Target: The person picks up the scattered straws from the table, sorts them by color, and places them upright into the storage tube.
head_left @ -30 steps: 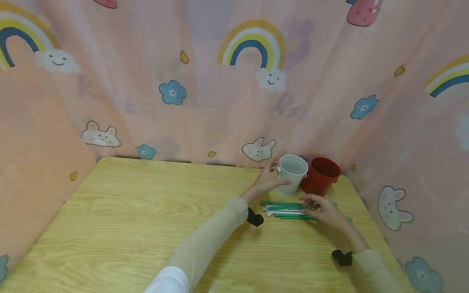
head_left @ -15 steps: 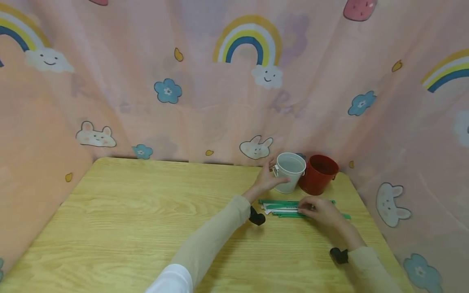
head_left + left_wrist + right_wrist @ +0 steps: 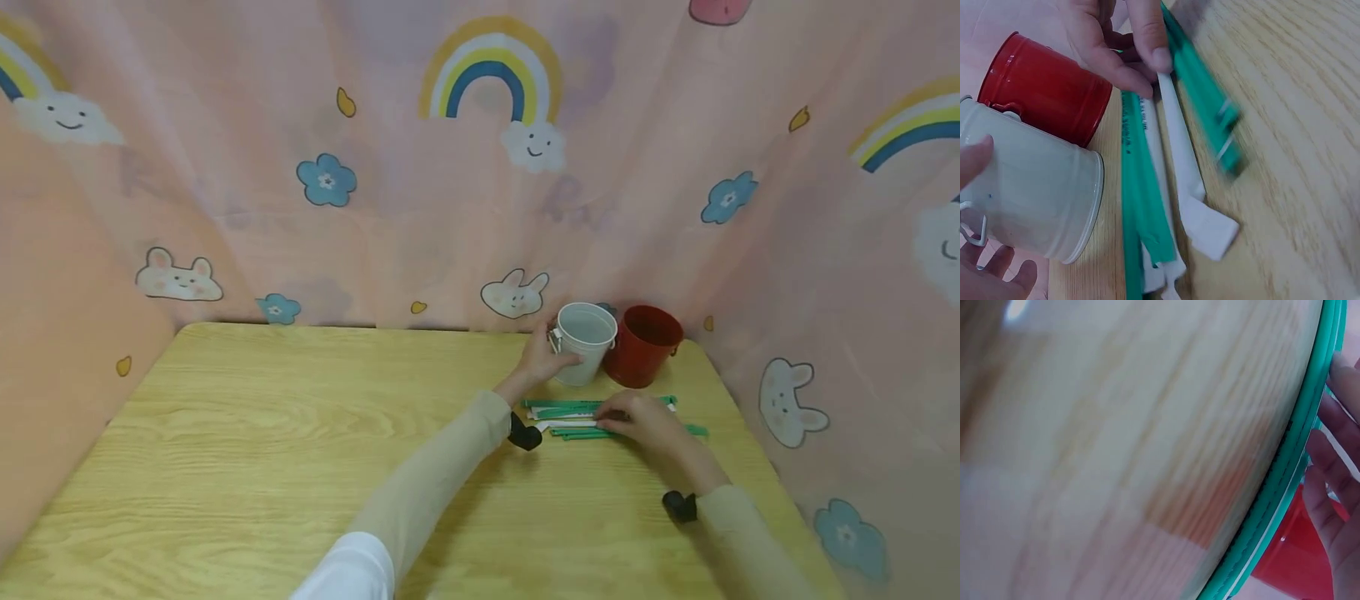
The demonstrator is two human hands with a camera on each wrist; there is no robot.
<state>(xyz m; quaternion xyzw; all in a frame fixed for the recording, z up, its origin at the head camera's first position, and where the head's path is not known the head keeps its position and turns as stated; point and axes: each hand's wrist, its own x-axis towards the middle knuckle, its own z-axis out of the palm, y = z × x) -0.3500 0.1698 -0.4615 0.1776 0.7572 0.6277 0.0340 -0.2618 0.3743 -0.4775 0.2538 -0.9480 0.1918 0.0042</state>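
Note:
My left hand (image 3: 537, 362) grips the side of a small white bucket (image 3: 585, 353), thumb at its front and fingers around the handle side. Below the buckets, my right hand (image 3: 649, 425) is over a row of green and white paper-wrapped straws. In the left wrist view its thumb and fingertips pinch a white wrapped straw (image 3: 1177, 137) whose flat end is bent. Green wrapped straws (image 3: 1146, 194) lie close along one side of that straw, and more green ones lie on the other. The right wrist view shows the fingers beside a green wrapper (image 3: 1285, 462).
A red bucket (image 3: 636, 354) stands to the right of the white one, near the back right corner of the wooden table (image 3: 262, 450). A pink patterned curtain (image 3: 390, 208) hangs behind and on both sides.
My right hand has moved slightly left and its fingers have closed on the white wrapped straw, which now shows apart from the green ones. My left hand stays at the white bucket.

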